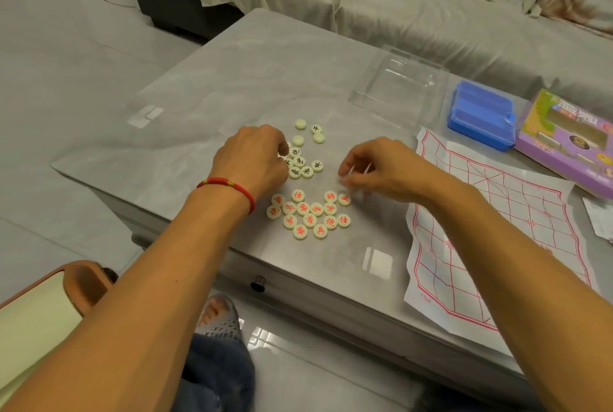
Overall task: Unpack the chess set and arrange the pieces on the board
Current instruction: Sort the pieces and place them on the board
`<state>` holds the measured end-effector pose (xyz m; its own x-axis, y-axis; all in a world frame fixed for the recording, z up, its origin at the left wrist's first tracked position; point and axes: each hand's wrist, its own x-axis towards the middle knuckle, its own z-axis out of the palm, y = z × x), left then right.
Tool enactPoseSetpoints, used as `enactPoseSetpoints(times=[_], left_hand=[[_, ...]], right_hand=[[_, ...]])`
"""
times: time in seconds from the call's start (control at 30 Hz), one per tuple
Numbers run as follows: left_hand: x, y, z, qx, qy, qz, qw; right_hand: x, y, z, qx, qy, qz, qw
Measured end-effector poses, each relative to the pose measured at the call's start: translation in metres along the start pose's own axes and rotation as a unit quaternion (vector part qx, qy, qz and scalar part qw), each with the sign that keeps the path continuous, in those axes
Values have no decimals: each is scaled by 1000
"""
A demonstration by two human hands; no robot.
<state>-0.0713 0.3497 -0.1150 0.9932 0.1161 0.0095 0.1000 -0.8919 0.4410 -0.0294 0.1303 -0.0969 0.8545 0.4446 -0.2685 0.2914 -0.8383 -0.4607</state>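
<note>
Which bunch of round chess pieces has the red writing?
The bunch nearest the person, below both hands. The farther bunch, by the left hand, has black writing or blank faces.

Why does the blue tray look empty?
The blue tray is empty: its grooves show bare, and the round pieces lie out on the table by both hands.

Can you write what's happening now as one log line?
left hand: on black pieces | right hand: pinching something blurred | board: bare

Pieces [308,212] lie on the table [232,73], board [491,235] to their right.
</note>
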Motion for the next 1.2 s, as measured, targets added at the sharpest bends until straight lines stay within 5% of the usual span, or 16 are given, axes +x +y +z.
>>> enactPoseSetpoints(times=[0.13, 0.5, 0.6, 0.7, 0.77, 0.9, 1.2], left_hand=[[5, 3, 2, 3, 10, 3, 1000], [10, 4, 1, -1, 9, 11, 1000], [8, 7, 0, -20, 8, 13, 1000], [6, 11, 0, -54, 16, 16, 998], [4, 13, 1, -63, 19, 19, 998], [4, 12, 1, -64, 15, 13, 998], [6, 9, 0, -53, 10, 3, 999]], right_hand=[[43, -5, 16, -51, 151, -22, 987], [61, 4, 36, -46, 236, -61, 969], [48, 0, 32, 110, 240, -2, 965], [32, -6, 25, 331, 197, 57, 921], [24, -8, 21, 370, 174, 57, 911], [19, -6, 20, 330, 160, 68, 928], [8, 5, 34, 30, 166, 4, 986]])
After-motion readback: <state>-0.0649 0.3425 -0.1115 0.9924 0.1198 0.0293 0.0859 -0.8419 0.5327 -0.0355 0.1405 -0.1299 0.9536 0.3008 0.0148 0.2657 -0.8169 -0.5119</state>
